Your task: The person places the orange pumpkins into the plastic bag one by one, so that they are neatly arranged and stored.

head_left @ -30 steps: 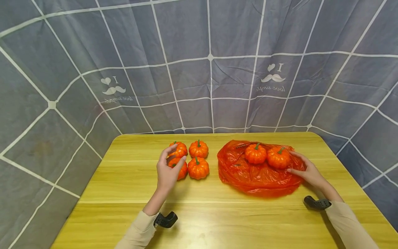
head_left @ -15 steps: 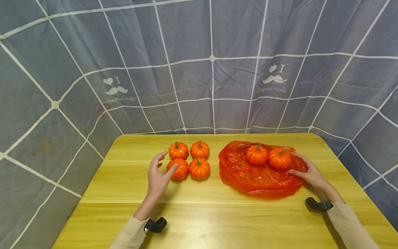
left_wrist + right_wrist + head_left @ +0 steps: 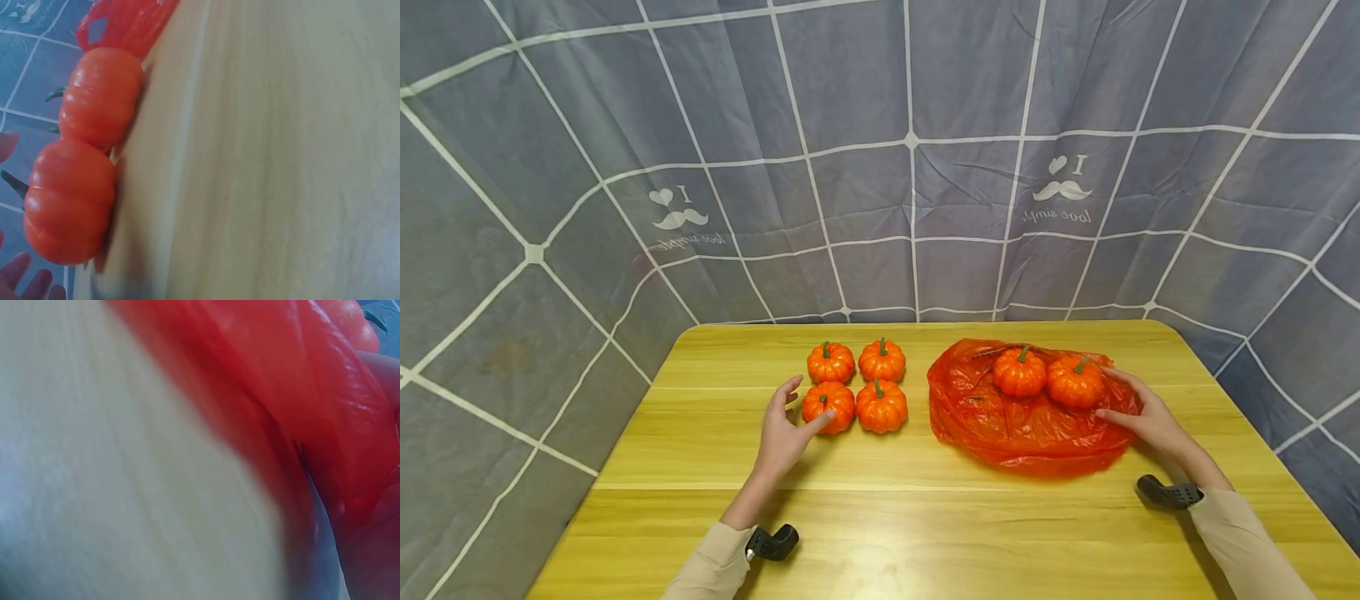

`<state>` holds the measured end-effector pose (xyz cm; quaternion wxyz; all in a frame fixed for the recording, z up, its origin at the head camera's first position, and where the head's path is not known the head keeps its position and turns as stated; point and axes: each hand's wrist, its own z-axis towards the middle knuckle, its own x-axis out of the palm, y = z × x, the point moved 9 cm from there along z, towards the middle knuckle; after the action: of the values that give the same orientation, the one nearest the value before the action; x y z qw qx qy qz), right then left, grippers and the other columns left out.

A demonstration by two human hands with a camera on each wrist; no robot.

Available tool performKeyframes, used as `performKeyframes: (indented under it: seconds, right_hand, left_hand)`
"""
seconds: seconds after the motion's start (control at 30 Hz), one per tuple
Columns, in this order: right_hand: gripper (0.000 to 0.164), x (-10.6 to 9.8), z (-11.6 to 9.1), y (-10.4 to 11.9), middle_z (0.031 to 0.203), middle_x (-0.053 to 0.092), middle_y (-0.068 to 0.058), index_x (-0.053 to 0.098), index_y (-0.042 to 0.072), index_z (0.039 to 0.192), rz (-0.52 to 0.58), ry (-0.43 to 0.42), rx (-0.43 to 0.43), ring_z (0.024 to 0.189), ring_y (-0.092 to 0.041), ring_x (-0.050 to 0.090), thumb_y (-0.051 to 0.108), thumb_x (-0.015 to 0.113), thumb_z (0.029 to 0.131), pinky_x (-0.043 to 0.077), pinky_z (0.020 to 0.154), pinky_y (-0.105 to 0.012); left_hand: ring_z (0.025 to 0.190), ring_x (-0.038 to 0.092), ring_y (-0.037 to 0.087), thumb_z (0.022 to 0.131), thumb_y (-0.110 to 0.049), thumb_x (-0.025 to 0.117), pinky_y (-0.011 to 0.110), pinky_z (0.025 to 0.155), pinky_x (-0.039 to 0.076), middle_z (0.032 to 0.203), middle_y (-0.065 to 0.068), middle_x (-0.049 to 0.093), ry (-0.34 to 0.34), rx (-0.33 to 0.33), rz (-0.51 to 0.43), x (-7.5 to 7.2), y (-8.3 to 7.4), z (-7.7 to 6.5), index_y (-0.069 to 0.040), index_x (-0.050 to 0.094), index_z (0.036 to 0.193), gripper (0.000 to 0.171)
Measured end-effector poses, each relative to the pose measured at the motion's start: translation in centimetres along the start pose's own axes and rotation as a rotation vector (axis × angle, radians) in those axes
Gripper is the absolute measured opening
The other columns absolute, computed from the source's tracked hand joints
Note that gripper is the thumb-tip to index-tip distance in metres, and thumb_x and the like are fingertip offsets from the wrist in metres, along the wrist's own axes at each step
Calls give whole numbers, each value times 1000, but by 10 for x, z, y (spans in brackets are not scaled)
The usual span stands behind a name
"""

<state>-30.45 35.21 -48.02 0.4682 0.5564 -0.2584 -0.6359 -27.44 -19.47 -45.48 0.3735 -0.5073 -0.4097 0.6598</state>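
Note:
In the head view my left hand is beside the front-left small orange pumpkin, thumb and fingers spread; its thumb overlaps the pumpkin's front. The left wrist view shows a gap between the fingertips and that pumpkin. Three more pumpkins complete a tight cluster: front right, back left and back right. My right hand holds the right edge of a crumpled red plastic bag, thumb and fingers around the film. Two pumpkins, left and right, sit on the bag.
A wooden table carries everything. Grey-blue grid-patterned curtains hang behind it and at both sides. Black wrist mounts are strapped on the left and right wrists.
My left hand has drawn back leftward and toward me from over the left pumpkins, then shifted slightly toward the front-left one. The right hand, bag and pumpkins stay put.

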Motion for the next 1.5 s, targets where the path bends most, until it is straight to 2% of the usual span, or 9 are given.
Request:
performKeyframes:
  seconds: [0.23,0.5,0.63,0.73,0.77,0.87,0.97,1.27,1.5]
  right_hand:
    - [68,0,1,-1,124,40,33,36,0,144,-17,-6,0,110,23,39,2,69,84,33,88,2]
    - [68,-2,0,-1,125,39,33,36,0,144,-35,-12,8,111,23,37,3,70,84,32,87,3]
    - [68,-1,1,0,124,40,34,36,-1,144,-23,-11,-3,111,23,38,2,69,84,32,88,3]
    - [68,0,1,1,123,41,35,36,-1,144,-14,-8,-11,112,24,39,2,69,85,33,88,3]
    - [68,0,2,0,123,41,35,36,-1,144,-12,-7,-13,112,23,39,1,69,85,33,88,2]
    - [68,0,2,1,124,42,35,36,-1,144,-10,-6,-19,112,23,39,1,69,85,33,88,2]
    - [68,-1,1,1,124,41,35,36,-2,143,-11,-7,-20,112,24,39,0,69,84,33,89,2]
    - [69,-1,-1,2,126,38,31,34,-4,143,-20,-8,2,110,24,37,0,69,84,33,87,2]
    - [69,-2,-2,-3,129,39,27,37,5,145,-36,-9,30,109,23,37,4,70,85,33,87,2]
  left_hand:
    - [128,41,37,76,-17,81,51,107,38,148,17,38,51,-39,-4,6,10,3,-4,36,143,82]
    - [123,47,36,76,-16,81,47,106,39,142,18,43,110,-77,-29,14,16,3,-2,35,143,83]
    - [123,46,38,77,-12,79,47,106,38,139,23,43,132,-93,-27,13,-1,-3,2,33,144,83]
    - [123,46,39,77,-11,79,48,106,38,139,24,43,141,-105,-18,14,-2,-3,3,31,145,84]
    - [123,47,38,77,-11,80,48,105,39,139,24,43,142,-101,-11,15,0,-2,2,32,145,84]
    - [124,47,35,75,-17,82,47,105,39,140,21,44,139,-86,-3,17,16,5,-2,33,145,86]
    - [123,49,33,74,-18,83,45,105,40,139,19,46,135,-77,-5,18,20,7,-3,35,143,86]
    - [114,55,31,73,-16,84,40,98,46,133,19,50,111,-106,-12,18,24,7,-1,39,141,83]
    - [112,56,33,71,-19,85,44,97,48,130,21,52,86,-115,31,16,20,5,0,41,139,83]
